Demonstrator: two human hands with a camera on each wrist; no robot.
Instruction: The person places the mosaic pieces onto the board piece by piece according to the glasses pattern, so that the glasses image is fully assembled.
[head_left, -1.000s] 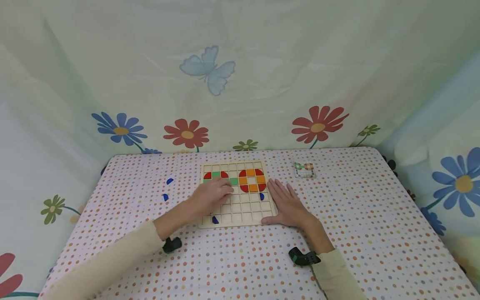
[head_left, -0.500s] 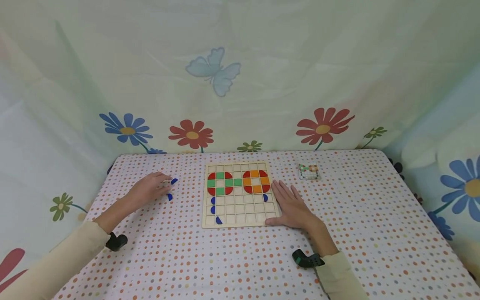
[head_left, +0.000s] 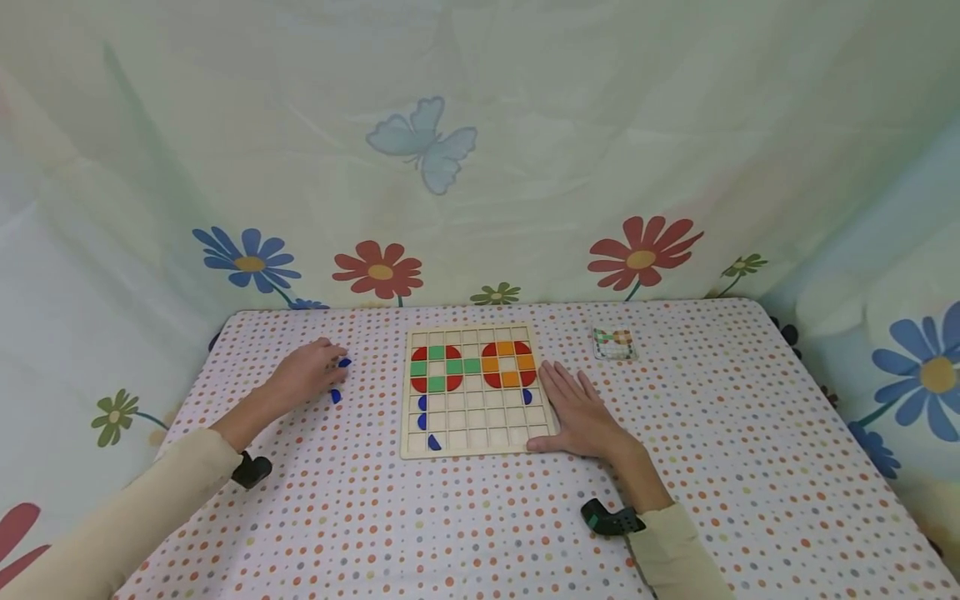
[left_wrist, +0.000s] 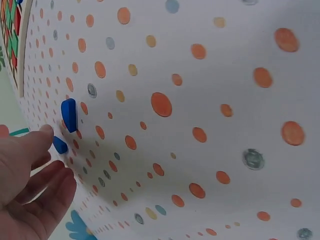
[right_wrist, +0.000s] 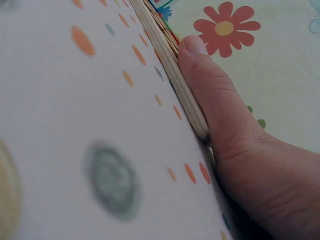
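My left hand (head_left: 302, 372) hovers over the cloth at the left, beside two blue semicircle pieces. The farther blue piece (left_wrist: 60, 145) shows between the thumb and the loosely bent fingers, which look apart from it. The nearer blue piece (left_wrist: 69, 115) lies just outside the thumb. My right hand (head_left: 581, 414) lies spread along the right edge of the wooden grid board (head_left: 480, 417), its thumb (right_wrist: 205, 85) on the board's near corner. Red, green and orange pieces form two rounded rings joined by a green square (head_left: 472, 366). Several blue semicircles sit in lower cells, one at the right (head_left: 527, 397).
A small pattern card (head_left: 614, 343) lies behind the right hand. The dotted tablecloth (head_left: 465, 525) covers the table, and a flowered curtain (head_left: 525, 167) hangs behind it. Each wrist carries a black camera, the right one (head_left: 611, 518) close to the sleeve.
My left hand has left the board and moved left to the loose blue pieces. Two blue semicircles now show in the board's left column. The right hand has stayed at the board's edge.
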